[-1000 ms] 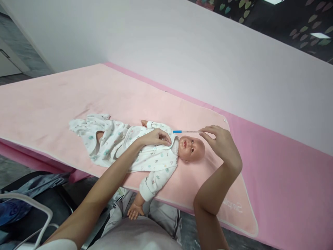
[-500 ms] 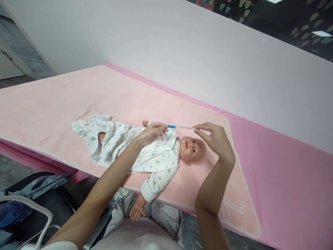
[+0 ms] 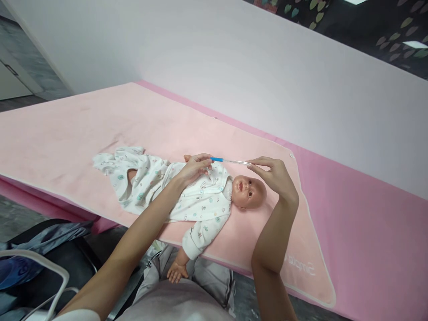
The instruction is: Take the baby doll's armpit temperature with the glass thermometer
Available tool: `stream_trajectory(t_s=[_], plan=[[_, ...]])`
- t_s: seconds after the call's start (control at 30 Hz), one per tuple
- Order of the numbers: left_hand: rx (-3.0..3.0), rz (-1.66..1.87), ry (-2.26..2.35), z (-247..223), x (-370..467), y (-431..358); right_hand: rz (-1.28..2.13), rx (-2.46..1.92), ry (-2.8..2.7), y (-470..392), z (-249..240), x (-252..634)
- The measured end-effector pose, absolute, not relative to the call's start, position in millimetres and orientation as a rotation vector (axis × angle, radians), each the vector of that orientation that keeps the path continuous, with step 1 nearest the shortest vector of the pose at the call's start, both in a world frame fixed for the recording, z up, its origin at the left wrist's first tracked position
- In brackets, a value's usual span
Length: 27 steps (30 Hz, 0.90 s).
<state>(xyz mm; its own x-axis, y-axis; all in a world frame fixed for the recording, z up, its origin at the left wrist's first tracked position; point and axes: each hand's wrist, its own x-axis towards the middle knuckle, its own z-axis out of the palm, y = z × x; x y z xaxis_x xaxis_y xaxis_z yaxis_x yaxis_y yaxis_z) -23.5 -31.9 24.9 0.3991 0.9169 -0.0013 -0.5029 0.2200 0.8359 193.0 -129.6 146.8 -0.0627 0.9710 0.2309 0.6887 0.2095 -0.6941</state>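
Observation:
A thin clear glass thermometer (image 3: 233,162) with a blue end is held level above the chest of a baby doll (image 3: 247,192). My left hand (image 3: 196,169) pinches the blue end between thumb and fingers. The clear end sits in a pinch of my right hand (image 3: 276,178), just above the doll's head. On its back lies the doll, in a white patterned outfit (image 3: 203,203), head to the right. One doll arm hangs over the table's near edge, and part of the other is hidden behind my left hand.
Under the doll a light pink mat (image 3: 83,116) covers much of the table, with a darker pink cover (image 3: 368,223) showing at right. Behind rises a pale wall (image 3: 234,67). A dark chair (image 3: 56,254) with cloth and a white curved tube (image 3: 50,261) stand at lower left.
Both hands have shifted slightly, the thermometer moving a little left and up and now tilting slightly more. The doll stays where it was.

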Motion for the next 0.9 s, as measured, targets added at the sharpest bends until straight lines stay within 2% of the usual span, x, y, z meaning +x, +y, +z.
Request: stream_trajectory(t_s=[0.9], plan=[[0.886,1.056,0.412,21.2,-26.3,-30.6,0.62,-1.656,-1.898,-126.1,145.4,193.8]])
